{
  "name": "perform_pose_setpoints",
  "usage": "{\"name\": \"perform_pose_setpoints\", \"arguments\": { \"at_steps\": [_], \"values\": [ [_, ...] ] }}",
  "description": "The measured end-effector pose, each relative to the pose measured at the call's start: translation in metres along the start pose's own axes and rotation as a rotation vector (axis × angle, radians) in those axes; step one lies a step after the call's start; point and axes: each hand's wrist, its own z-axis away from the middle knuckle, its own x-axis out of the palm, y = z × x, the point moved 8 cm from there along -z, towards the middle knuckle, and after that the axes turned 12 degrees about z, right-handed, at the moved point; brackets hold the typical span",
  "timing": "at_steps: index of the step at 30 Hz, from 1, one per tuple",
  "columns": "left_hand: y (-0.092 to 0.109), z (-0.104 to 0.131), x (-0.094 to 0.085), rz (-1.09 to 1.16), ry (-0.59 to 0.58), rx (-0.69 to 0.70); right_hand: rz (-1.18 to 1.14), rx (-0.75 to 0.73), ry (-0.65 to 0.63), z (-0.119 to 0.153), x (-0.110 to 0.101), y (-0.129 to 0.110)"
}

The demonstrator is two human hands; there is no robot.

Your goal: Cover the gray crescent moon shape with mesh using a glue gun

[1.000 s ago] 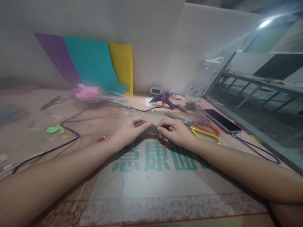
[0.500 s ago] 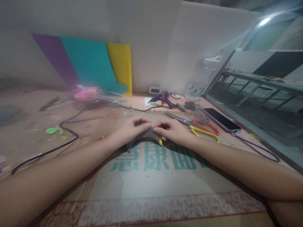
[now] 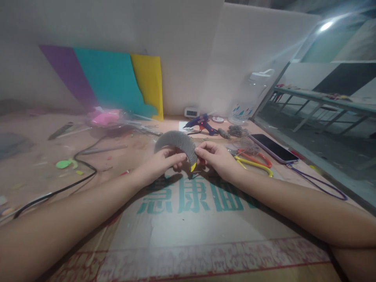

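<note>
A curved grey piece, crescent-shaped with a ribbed or fuzzy surface and a yellow tip, is held up between my two hands over the middle of the worktop. Its arch rises above my left hand, whose thumb and fingers are closed on its inner side. On the other side, my right hand pinches its right end just above the yellow tip. The piece's left end is hidden behind my left hand. Below lies a pale sheet printed with green characters and a red border.
Scissors with orange handles and yellow-handled pliers lie by my right wrist, near a phone with a cord. Behind stand a glue gun, a small clock and a clear bottle. A black cable runs along the left.
The grey piece has turned up, so its arch now shows above my left hand. My right hand has shifted slightly right, and the yellow tip has moved left and upward.
</note>
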Motion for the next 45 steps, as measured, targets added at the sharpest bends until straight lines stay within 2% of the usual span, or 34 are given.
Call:
{"name": "perform_pose_setpoints", "arguments": {
  "at_steps": [4, 8, 14, 28, 33, 36, 39, 45],
  "values": [
    [0.005, -0.001, -0.010, -0.197, 0.116, 0.041, 0.068, -0.015, -0.040, 0.002, 0.004, -0.001],
    [0.015, 0.000, -0.018, -0.377, 0.225, 0.144, 0.108, -0.041, -0.049, 0.003, 0.004, -0.003],
    [0.013, 0.000, -0.025, -0.420, 0.288, 0.156, 0.158, 0.021, -0.109, 0.005, 0.013, -0.001],
    [0.007, 0.001, -0.015, -0.292, 0.167, 0.071, 0.122, 0.014, -0.123, 0.007, 0.014, -0.002],
    [0.011, 0.001, -0.019, -0.327, 0.235, 0.101, 0.143, -0.026, -0.141, 0.006, 0.013, -0.004],
    [0.012, 0.001, -0.023, -0.324, 0.270, 0.142, 0.149, -0.024, -0.099, 0.003, 0.008, 0.000],
    [0.010, -0.001, -0.023, -0.335, 0.257, 0.151, 0.128, -0.011, -0.062, 0.001, 0.005, 0.002],
    [0.009, -0.001, -0.019, -0.425, 0.213, 0.155, 0.163, 0.026, -0.092, 0.005, 0.009, 0.001]
  ]
}}
